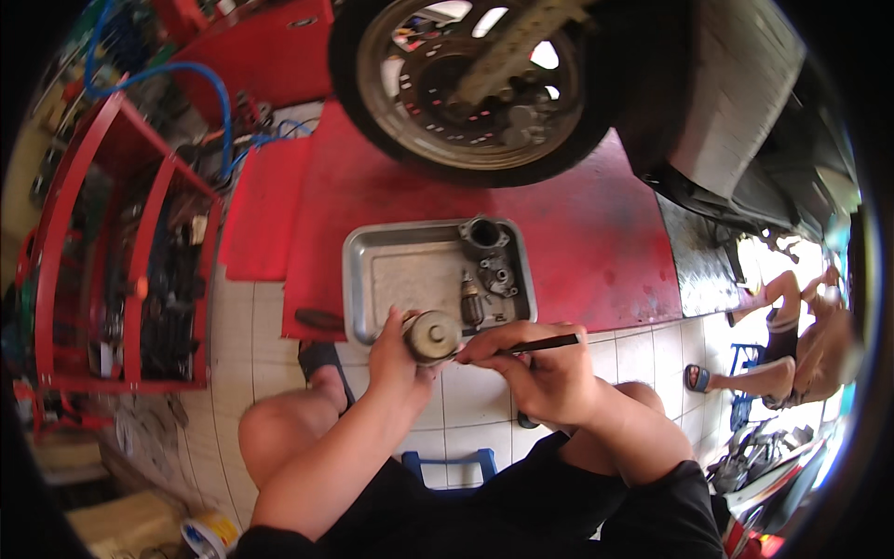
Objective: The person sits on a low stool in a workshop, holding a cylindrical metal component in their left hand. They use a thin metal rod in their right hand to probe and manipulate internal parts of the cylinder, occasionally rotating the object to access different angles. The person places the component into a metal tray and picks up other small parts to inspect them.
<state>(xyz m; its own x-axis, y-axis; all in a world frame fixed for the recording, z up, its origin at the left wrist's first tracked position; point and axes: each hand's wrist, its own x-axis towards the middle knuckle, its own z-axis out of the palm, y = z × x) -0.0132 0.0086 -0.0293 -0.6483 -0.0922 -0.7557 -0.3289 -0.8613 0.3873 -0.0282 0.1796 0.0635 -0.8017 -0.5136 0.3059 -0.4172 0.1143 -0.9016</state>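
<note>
My left hand (393,363) is closed around a round, dull metal housing (432,335) with a small raised boss in the middle of its end. Close beside it on the right, my right hand (551,377) grips a thin black-handled tool (548,344) like a pen. The tool's tip is at the housing's side, largely hidden by my fingers; its kind cannot be made out. Just beyond both hands lies a shallow metal tray (350,270). In its right part are an open cylindrical metal casing (483,235), a small metal bracket-like part (498,277) and an armature-like part (472,303).
The tray sits on a red platform (596,270) under a vehicle's front wheel (466,168). A red rack (130,279) full of tools stands left, with a blue hose (223,102) above it. A blue stool (452,458) is under me. Another person (810,349) sits at right.
</note>
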